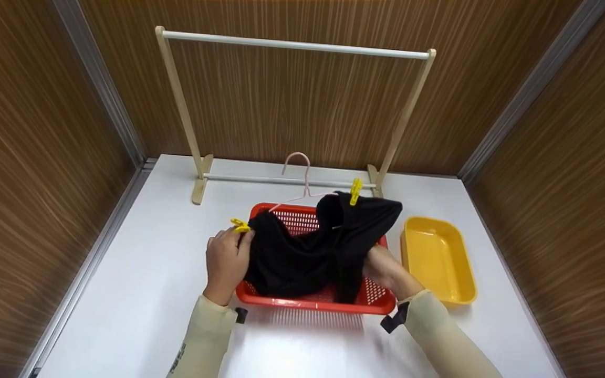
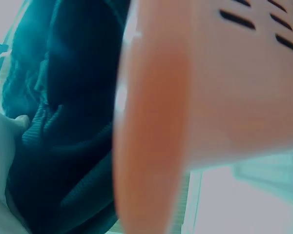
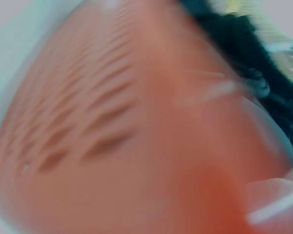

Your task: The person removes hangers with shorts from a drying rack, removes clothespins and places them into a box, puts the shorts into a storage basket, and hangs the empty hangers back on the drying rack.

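Observation:
A black garment (image 1: 297, 262) hangs on a pink hanger (image 1: 306, 178) and drapes over a red perforated basket (image 1: 302, 302). My left hand (image 1: 228, 262) grips the garment's left edge, its thumb on the cloth. A yellow clothespin (image 1: 240, 226) sits at that edge, right by the fingertips. In the left wrist view the thumb (image 2: 20, 123) presses on the dark fabric. My right hand (image 1: 386, 270) reaches under the garment's right side, fingers hidden by cloth; I cannot tell how they lie. Another yellow clothespin (image 1: 355, 191) stands upright on the garment's right shoulder.
Behind the basket stands a wooden rack with a white top rail (image 1: 297, 45) and a lower bar (image 1: 260, 179). To the right, a yellow tray (image 1: 439, 262) lies on the white table (image 1: 139, 294). Wood-patterned panels (image 1: 302, 105) enclose the table at the back and sides.

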### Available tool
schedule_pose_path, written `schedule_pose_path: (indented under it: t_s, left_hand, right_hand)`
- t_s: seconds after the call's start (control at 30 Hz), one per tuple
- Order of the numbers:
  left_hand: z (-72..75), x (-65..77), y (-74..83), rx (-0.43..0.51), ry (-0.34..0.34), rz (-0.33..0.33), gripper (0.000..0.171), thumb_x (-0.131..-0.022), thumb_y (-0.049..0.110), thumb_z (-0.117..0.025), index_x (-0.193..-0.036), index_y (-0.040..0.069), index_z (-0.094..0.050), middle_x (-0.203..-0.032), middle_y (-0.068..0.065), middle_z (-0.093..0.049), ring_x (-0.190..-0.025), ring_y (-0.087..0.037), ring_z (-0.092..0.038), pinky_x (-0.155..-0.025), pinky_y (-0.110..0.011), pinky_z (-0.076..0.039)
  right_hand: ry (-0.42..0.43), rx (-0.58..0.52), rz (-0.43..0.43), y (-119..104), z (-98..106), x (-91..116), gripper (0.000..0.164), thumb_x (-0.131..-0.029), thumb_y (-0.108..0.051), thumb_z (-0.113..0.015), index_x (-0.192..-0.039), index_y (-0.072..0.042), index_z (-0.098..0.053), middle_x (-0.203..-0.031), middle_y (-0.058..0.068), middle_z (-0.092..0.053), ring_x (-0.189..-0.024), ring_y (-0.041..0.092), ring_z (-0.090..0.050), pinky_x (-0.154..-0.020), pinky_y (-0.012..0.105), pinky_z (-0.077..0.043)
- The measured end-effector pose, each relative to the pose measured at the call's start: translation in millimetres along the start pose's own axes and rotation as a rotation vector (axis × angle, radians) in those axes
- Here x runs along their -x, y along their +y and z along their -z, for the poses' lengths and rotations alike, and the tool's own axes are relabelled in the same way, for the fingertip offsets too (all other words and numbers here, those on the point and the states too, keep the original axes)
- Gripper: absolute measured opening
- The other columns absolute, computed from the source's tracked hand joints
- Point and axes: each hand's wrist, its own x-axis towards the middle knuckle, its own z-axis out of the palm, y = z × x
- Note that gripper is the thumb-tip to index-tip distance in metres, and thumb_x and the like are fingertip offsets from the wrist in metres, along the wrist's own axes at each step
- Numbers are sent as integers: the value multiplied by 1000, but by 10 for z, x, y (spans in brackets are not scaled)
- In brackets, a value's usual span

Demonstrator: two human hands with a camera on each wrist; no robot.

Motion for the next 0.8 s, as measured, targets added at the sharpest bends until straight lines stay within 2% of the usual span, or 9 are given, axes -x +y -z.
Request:
schedule_pose_path:
  t_s: [0.1,0.2,0.27,0.33,0.4,0.5,0.63,0.73,0.8]
  left_hand:
    - [-3,-1,-14,-26,-44,-7,25,-102,28,-67,-94,5,-72,-89,-9,-73,-73,-29,-59,-69,-42,-38]
    - [-5,-1,-24,-38,-79,-9,25,-102,29,-67,-95,5,-73,-90,-9,-74,-74,-29,-58,-70,-41,-37]
    - [-2,-4,-32,-40,-90,-7,26,-102,30,-67,-96,6,-73,-91,-9,-74,-74,-28,-58,-71,-41,-37]
    - [-2,-7,-43,-34,-101,-8,26,-102,30,-66,-96,6,-73,-91,-8,-74,-73,-28,-57,-71,-41,-37]
    - [-3,-5,-54,-16,-123,-17,25,-102,30,-67,-95,7,-73,-90,-7,-74,-73,-26,-56,-71,-41,-36]
    - [-13,-9,-82,3,-167,-46,25,-101,32,-67,-94,9,-74,-88,-4,-73,-73,-24,-52,-75,-41,-35]
    - [-31,-24,-106,14,-205,-81,25,-101,33,-65,-94,11,-74,-88,-3,-74,-75,-23,-51,-80,-42,-36]
    - [-36,-27,-108,28,-194,-78,24,-101,32,-67,-94,10,-74,-88,-3,-73,-76,-24,-50,-82,-44,-37]
    - [-45,-24,-113,33,-171,-67,23,-99,31,-69,-92,10,-74,-86,-3,-70,-79,-24,-51,-85,-46,-37]
  right_hand:
    - [-95,307,14,13,102,77,21,-106,-9,-49,-125,-3,-56,-107,2,-61,-99,15,-58,-93,34,-49]
    - [-106,649,69,-84,175,174,36,-104,-14,-56,-135,5,-54,-115,8,-65,-101,19,-62,-94,38,-52]
    - [-12,832,133,-194,218,233,32,-103,-19,-59,-125,5,-62,-105,11,-68,-91,20,-65,-85,37,-55]
    - [163,971,257,-293,268,274,23,-101,-19,-62,-108,1,-68,-92,10,-70,-79,20,-65,-73,35,-54]
    - [371,1021,417,-358,335,284,15,-97,-15,-65,-96,0,-66,-83,13,-66,-74,24,-60,-70,35,-48]
    - [565,1080,686,-369,439,235,21,-92,-11,-69,-108,3,-63,-101,21,-63,-91,36,-55,-87,45,-41]
    - [498,1127,904,-268,513,162,35,-91,-7,-73,-121,7,-62,-119,26,-63,-116,45,-50,-113,64,-21]
    - [437,1100,954,-173,509,143,20,-91,-4,-74,-109,4,-69,-105,20,-70,-107,40,-56,-110,60,-28]
    - [435,1089,979,-124,491,133,10,-91,-3,-74,-99,1,-71,-94,15,-71,-93,35,-55,-97,52,-34]
